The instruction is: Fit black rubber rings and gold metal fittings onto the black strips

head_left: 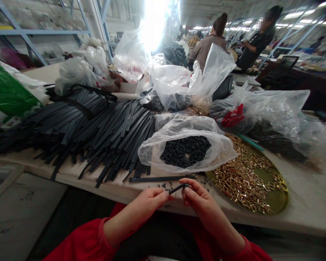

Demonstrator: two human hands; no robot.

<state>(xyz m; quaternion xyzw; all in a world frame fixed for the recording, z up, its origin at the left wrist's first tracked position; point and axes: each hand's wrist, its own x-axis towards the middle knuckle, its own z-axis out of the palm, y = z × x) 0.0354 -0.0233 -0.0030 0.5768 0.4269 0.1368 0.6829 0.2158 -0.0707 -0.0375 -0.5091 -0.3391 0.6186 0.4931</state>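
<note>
My left hand (149,203) and my right hand (198,199) meet at the near edge of the table, both in red sleeves. Each pinches one end of a short black strap (178,188) held between them. Just beyond my fingers a single long black strap (157,178) lies flat on the table. A clear bag of small black rings (186,150) sits open right behind it. A round gold tray (281,197) heaped with gold chain pieces lies to the right of my right hand.
A big pile of black straps (97,127) covers the table's left half. Clear plastic bags (271,112) with dark parts crowd the back and right. A green sack (8,90) lies far left. Two people (233,40) stand beyond, among blue shelving.
</note>
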